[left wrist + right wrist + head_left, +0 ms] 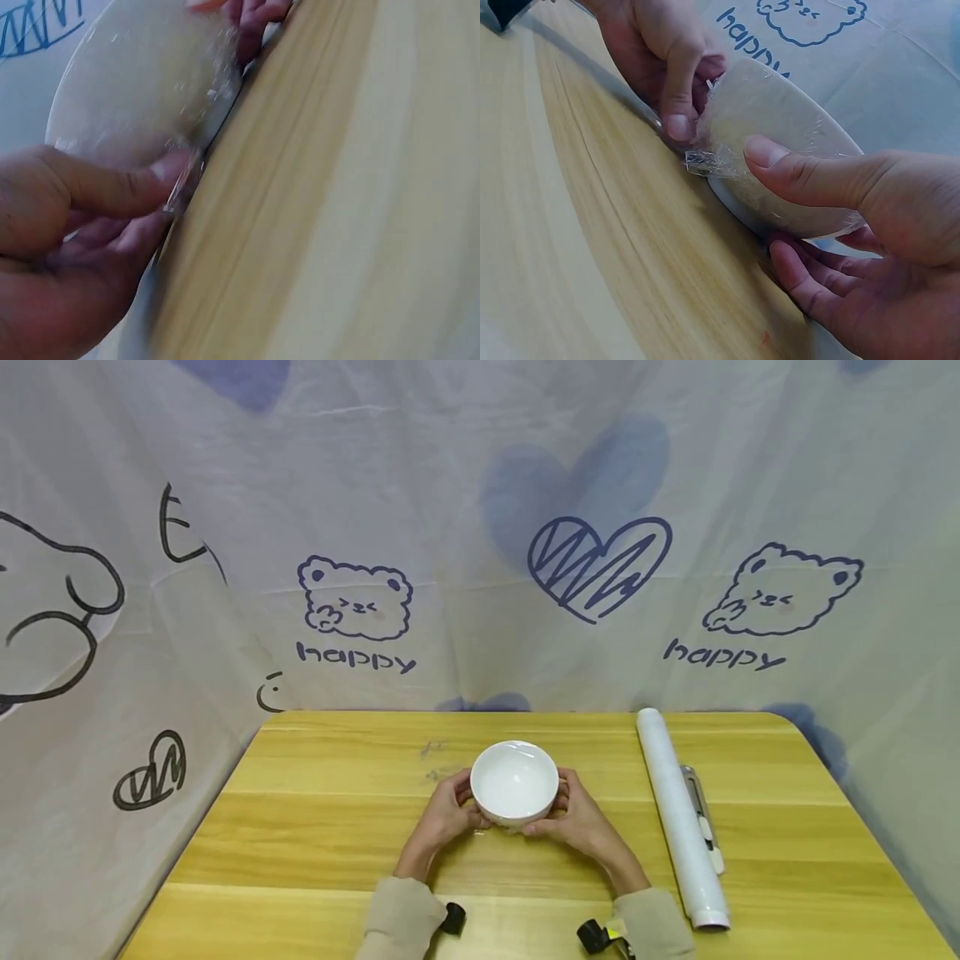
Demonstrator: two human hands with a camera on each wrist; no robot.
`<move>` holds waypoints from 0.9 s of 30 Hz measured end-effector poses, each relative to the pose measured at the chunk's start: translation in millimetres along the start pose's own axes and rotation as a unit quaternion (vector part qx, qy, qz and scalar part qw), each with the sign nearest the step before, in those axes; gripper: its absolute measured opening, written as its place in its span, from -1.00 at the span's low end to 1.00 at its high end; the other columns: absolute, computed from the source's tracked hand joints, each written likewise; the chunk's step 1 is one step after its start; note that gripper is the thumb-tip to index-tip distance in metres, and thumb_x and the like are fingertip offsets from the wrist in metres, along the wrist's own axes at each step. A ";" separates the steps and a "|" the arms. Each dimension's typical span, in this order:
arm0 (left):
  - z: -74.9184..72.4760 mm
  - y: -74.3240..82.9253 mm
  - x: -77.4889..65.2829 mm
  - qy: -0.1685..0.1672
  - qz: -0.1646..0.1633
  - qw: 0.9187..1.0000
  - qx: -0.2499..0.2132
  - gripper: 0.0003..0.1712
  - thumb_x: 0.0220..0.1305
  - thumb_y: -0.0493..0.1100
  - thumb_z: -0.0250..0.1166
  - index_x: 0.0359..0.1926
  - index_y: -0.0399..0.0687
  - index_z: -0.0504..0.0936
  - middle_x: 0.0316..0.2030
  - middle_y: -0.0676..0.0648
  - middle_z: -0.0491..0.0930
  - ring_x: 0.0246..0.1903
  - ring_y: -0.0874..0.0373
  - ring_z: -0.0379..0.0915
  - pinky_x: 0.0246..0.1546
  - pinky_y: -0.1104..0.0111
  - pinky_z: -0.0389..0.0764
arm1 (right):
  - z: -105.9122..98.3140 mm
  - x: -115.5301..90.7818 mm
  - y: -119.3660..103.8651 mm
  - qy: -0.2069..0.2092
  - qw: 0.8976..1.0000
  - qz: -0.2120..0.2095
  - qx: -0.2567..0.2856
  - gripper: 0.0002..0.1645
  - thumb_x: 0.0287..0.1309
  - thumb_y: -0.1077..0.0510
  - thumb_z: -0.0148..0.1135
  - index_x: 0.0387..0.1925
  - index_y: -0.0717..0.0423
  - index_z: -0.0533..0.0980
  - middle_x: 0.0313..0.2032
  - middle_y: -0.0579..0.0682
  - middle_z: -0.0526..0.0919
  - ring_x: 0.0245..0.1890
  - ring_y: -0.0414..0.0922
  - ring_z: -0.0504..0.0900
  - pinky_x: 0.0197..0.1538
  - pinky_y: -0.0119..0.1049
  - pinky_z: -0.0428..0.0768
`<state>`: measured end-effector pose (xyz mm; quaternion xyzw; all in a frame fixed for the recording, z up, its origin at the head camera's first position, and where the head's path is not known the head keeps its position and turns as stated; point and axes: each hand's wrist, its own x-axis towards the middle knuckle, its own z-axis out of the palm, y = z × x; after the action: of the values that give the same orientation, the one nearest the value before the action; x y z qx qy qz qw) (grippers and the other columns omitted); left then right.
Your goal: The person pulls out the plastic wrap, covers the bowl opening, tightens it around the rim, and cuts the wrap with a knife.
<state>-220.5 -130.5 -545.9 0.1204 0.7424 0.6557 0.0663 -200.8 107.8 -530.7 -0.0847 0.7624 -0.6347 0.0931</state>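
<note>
A white bowl (514, 783) stands in the middle of the wooden table, between both hands, its inside facing up. Clear plastic wrap (712, 160) clings to its outer side, creased and bunched along the lower part. From the left, my left hand (447, 814) holds the bowl, its thumb pressing the wrap against the side near the base. My right hand (581, 817) grips the opposite side, with the thumb (769, 153) laid on the wrapped wall and the fingers curled beneath. Seen from the left wrist, the wrapped bowl (142, 82) sits low over the tabletop.
On the right side of the table (315, 843) lies a long white roll of wrap (681, 827). A box cutter (703, 818) rests along its right side. Printed cloth (465, 527) hangs behind the table and on both sides.
</note>
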 end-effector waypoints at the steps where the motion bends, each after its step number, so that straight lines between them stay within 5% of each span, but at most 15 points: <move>1: 0.9 -1.0 0.6 0.009 0.009 1.000 0.016 -0.08 -0.17 -0.80 0.32 0.34 -0.51 0.41 0.21 -0.48 0.51 0.22 -0.32 0.47 -0.05 0.32 0.69 | 0.4 0.3 0.5 0.002 1.000 0.002 0.001 0.21 -0.18 0.38 0.68 0.43 0.33 0.13 0.24 0.36 0.47 0.08 0.12 0.61 -0.01 -0.21 0.68; 7: 7.6 -2.8 2.6 0.080 0.039 0.989 0.120 -0.23 -0.24 -0.73 0.28 0.17 -0.52 0.56 0.02 -0.43 0.65 0.04 -0.21 0.60 -0.15 0.39 0.67 | 1.0 2.8 2.6 -0.002 1.000 0.010 -0.003 0.21 -0.16 0.36 0.68 0.45 0.30 0.12 0.28 0.35 0.46 0.13 0.12 0.59 0.04 -0.17 0.67; 14: 7.2 1.7 -1.5 0.091 0.032 0.984 0.152 -0.30 -0.18 -0.67 0.35 0.14 -0.47 0.60 -0.05 -0.36 0.69 -0.08 -0.11 0.66 -0.04 0.20 0.67 | 0.5 0.9 2.4 -0.015 1.000 0.002 0.011 0.20 -0.14 0.38 0.66 0.44 0.33 0.10 0.28 0.37 0.44 0.14 0.13 0.58 0.05 -0.16 0.67; 19: 6.5 6.9 -1.5 0.075 0.022 0.987 0.142 -0.23 -0.20 -0.66 0.46 0.18 -0.45 0.57 -0.03 -0.34 0.68 -0.05 -0.11 0.64 0.04 0.13 0.65 | 2.6 1.0 -0.2 -0.005 1.000 -0.001 0.008 0.19 -0.16 0.37 0.67 0.43 0.32 0.12 0.27 0.35 0.46 0.13 0.12 0.59 0.05 -0.19 0.66; 24: 8.8 13.9 -3.6 0.027 -0.008 0.992 0.121 0.01 -0.22 -0.67 0.50 0.37 -0.43 0.39 0.22 -0.39 0.52 0.27 -0.25 0.40 0.27 -0.02 0.45 | 6.5 1.1 -1.4 0.018 1.000 0.005 -0.017 0.21 -0.18 0.35 0.69 0.41 0.33 0.11 0.18 0.32 0.51 0.06 0.10 0.62 0.03 -0.16 0.65; 27: 7.4 16.0 -5.4 0.000 -0.024 0.995 0.093 0.07 -0.16 -0.70 0.43 0.46 -0.42 0.25 0.31 -0.40 0.41 0.34 -0.26 0.31 0.24 0.04 0.46 | 6.8 0.1 -2.1 0.021 0.999 0.006 -0.030 0.24 -0.18 0.32 0.70 0.42 0.35 0.08 0.15 0.32 0.51 0.03 0.08 0.63 0.01 -0.17 0.65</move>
<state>-212.0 -123.1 -531.4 0.1084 0.8027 0.5823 0.0702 -199.2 100.9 -529.8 -0.0690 0.7837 -0.6123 0.0784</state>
